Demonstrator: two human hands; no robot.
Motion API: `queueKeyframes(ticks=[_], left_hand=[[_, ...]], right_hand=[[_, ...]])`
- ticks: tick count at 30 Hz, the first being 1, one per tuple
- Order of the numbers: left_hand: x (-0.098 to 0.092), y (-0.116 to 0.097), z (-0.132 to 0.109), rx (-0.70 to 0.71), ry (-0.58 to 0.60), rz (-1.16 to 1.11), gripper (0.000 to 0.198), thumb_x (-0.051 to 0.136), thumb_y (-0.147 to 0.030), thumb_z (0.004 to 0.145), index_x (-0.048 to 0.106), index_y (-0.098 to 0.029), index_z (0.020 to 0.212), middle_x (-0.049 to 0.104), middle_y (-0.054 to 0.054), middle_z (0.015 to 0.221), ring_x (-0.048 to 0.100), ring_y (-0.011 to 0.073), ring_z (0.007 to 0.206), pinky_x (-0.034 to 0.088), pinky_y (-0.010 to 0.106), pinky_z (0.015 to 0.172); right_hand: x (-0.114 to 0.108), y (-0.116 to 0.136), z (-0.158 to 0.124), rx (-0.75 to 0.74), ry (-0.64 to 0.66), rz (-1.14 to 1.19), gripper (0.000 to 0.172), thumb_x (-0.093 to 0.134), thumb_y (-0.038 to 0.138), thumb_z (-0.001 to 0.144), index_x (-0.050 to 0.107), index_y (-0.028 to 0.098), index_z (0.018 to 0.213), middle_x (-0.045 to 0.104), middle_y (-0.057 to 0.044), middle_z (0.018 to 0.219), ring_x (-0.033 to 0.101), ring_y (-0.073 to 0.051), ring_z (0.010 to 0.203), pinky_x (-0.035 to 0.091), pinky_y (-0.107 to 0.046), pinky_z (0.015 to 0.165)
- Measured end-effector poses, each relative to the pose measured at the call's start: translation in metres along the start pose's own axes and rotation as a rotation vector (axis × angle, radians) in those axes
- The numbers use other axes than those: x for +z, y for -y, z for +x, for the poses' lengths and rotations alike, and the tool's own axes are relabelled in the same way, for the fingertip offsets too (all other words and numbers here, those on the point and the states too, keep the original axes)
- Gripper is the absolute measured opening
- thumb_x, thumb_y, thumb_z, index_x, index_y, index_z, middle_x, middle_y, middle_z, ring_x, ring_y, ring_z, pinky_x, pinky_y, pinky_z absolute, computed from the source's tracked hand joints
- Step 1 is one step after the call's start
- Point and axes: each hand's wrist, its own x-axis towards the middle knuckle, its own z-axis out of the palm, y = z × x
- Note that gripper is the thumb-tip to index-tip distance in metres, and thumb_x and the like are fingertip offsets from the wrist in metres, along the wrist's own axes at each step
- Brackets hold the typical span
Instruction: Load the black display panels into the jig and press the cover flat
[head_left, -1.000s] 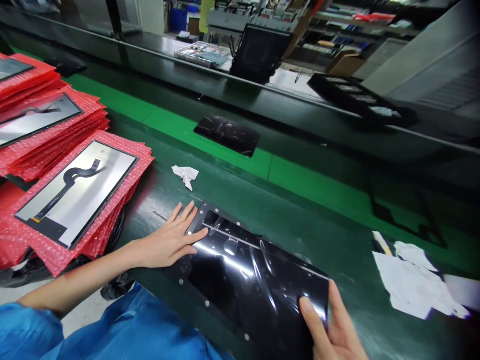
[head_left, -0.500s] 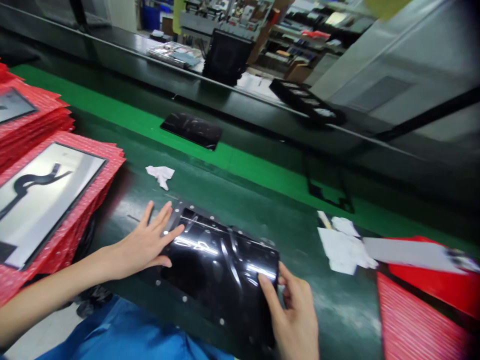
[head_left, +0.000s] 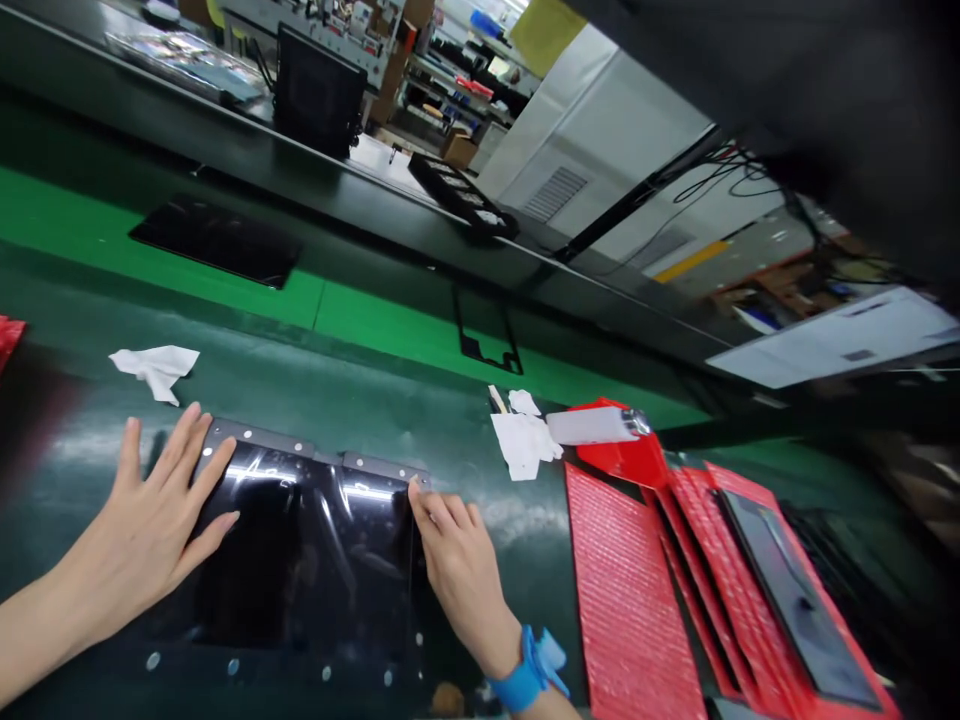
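Observation:
A glossy black screen panel [head_left: 352,560] with streaked reflections lies on a dark flat plate [head_left: 255,437] dotted with several small round silvery spots. My left hand [head_left: 161,515] rests open, fingers spread, over the left edge of the panel and plate. At the panel's upper right corner is my right hand [head_left: 461,560], its fingers curled in and its fingertips closed on the panel's edge. A blue band [head_left: 525,675] circles my right wrist. The undersides of the fingertips are hidden.
On the green mat sit crumpled white paper [head_left: 159,368], white scraps [head_left: 521,440] and another black panel [head_left: 217,240]. A thin black frame [head_left: 487,335] lies further back. Red bubble-wrap sheets [head_left: 634,590] and a stack of red pouches [head_left: 712,560] stand at right.
The view has swung right, bringing the stack of red pouches into sight. My right hand has shifted from the panel's right side up to its upper right corner; my left hand stays at the left edge.

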Motion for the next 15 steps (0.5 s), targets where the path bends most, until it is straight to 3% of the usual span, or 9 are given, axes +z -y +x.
queueKeyframes(ticks=[3, 8, 12, 15], left_hand=[[0.002, -0.002, -0.001, -0.021, -0.006, -0.025, 0.081, 0.044, -0.044, 0.093, 0.009, -0.013, 0.159, 0.007, 0.022, 0.163, 0.012, 0.0472, 0.148, 0.008, 0.074, 0.114], [0.008, -0.002, -0.001, -0.031, -0.011, -0.054, 0.083, 0.045, -0.047, 0.091, 0.007, -0.017, 0.159, 0.003, 0.019, 0.165, 0.01, 0.0484, 0.148, 0.01, 0.073, 0.115], [0.007, 0.002, -0.003, -0.049, -0.016, -0.055, 0.079, 0.044, -0.048, 0.093, 0.012, -0.019, 0.159, 0.009, 0.015, 0.165, 0.009, 0.0457, 0.149, 0.005, 0.071, 0.116], [0.003, 0.008, -0.017, -0.049, 0.033, -0.094, 0.073, 0.043, -0.048, 0.096, 0.014, -0.024, 0.159, 0.011, 0.011, 0.166, 0.012, 0.0437, 0.149, 0.009, 0.071, 0.116]], right_hand=[[0.009, -0.001, -0.001, -0.025, -0.007, 0.06, 0.062, 0.037, -0.001, 0.089, 0.039, 0.017, 0.149, 0.066, -0.01, 0.105, 0.056, -0.026, 0.09, 0.053, -0.043, 0.075], [0.021, 0.004, 0.004, 0.077, -0.119, 0.284, 0.065, 0.033, 0.002, 0.093, 0.03, 0.025, 0.154, 0.063, -0.008, 0.104, 0.057, -0.023, 0.09, 0.056, -0.041, 0.08], [0.014, 0.021, -0.002, 0.127, -0.157, 0.36, 0.059, 0.033, 0.005, 0.096, 0.04, 0.027, 0.15, 0.061, -0.009, 0.1, 0.055, -0.024, 0.09, 0.054, -0.043, 0.079], [0.002, 0.032, -0.026, 0.144, -0.11, 0.514, 0.053, 0.033, 0.008, 0.098, 0.051, 0.033, 0.141, 0.055, -0.006, 0.096, 0.054, -0.022, 0.091, 0.053, -0.038, 0.079]])
